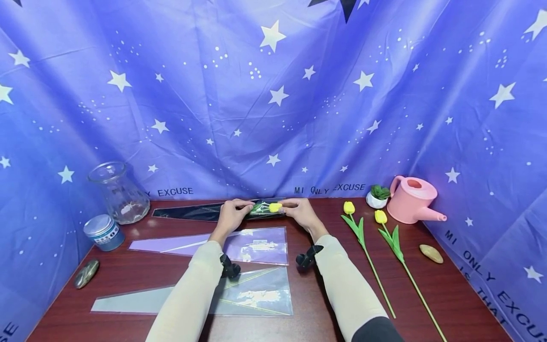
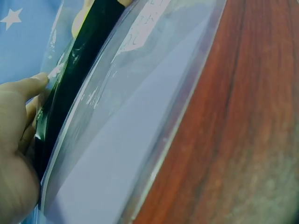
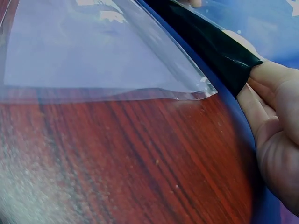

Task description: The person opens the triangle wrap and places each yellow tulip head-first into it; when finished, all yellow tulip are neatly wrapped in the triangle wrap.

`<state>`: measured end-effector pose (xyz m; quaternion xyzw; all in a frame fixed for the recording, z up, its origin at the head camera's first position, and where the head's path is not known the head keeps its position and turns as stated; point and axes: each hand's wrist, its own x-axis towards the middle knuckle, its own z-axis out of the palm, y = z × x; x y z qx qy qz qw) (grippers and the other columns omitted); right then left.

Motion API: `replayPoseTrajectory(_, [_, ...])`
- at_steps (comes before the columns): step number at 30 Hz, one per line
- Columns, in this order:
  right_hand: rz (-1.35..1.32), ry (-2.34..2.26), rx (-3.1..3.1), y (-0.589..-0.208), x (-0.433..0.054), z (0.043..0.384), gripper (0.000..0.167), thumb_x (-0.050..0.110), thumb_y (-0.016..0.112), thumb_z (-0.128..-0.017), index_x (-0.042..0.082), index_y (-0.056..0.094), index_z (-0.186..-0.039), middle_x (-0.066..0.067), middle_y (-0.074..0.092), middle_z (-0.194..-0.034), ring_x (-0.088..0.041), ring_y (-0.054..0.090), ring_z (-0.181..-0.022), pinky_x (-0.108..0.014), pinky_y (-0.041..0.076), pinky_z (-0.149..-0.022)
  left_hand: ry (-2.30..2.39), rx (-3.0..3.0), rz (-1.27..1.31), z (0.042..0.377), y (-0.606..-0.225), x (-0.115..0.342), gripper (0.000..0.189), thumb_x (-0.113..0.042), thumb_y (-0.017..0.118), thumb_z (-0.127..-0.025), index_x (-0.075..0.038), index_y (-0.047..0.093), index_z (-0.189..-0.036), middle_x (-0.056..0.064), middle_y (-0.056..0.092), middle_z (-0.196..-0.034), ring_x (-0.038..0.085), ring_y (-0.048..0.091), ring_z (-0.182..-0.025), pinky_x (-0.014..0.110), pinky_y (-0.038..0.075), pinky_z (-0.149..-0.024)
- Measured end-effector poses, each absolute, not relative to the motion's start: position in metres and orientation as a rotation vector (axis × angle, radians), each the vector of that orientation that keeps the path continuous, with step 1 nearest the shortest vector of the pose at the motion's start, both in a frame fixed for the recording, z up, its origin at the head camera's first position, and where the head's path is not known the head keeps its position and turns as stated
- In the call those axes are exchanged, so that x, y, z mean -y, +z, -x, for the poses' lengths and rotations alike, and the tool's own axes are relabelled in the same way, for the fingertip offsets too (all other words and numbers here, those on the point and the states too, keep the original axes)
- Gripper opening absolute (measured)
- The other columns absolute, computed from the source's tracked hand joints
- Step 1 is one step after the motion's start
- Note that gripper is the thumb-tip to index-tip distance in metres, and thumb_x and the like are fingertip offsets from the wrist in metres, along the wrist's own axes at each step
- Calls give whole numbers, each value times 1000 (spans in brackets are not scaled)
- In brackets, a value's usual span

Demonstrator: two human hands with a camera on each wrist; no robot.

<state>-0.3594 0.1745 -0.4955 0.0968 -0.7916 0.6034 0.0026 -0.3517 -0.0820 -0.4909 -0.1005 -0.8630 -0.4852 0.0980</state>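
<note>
Dark-red wood-grain table (image 1: 314, 299), blue star-printed curtain (image 1: 239, 95) behind. Left hand (image 1: 232, 216) and right hand (image 1: 303, 215) pinch one tapered black-and-clear plastic sleeve (image 1: 188, 212) at the table's rear, a yellow tulip head (image 1: 275, 207) between them; in front lies a tapered purple plastic sleeve (image 1: 252, 244).

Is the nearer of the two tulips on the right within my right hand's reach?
Probably yes: the tulip lies uncovered, right of your right hand, which would first have to release the black sleeve.

The right hand (image 3: 280, 126) pinches the end of a black sleeve (image 3: 210, 45) — just beside it, near the red-brown tabletop's (image 3: 140, 154) edge, lies a lilac sleeve (image 3: 79, 51) with a clear border.
</note>
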Motion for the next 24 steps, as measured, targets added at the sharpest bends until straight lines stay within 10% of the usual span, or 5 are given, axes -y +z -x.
replayPoseTrajectory(24, [-174, 1724, 2525, -493, -178, 353, 27, 11, 81, -89, 7, 79, -116, -11, 78, -117, -24, 75, -109, -30, 58, -94, -1390, 2579, 262, 355, -486, 79, 15, -23, 75, -96, -15, 84, -106, 9, 78, -118, 30, 67, -123, 47, 50, -110])
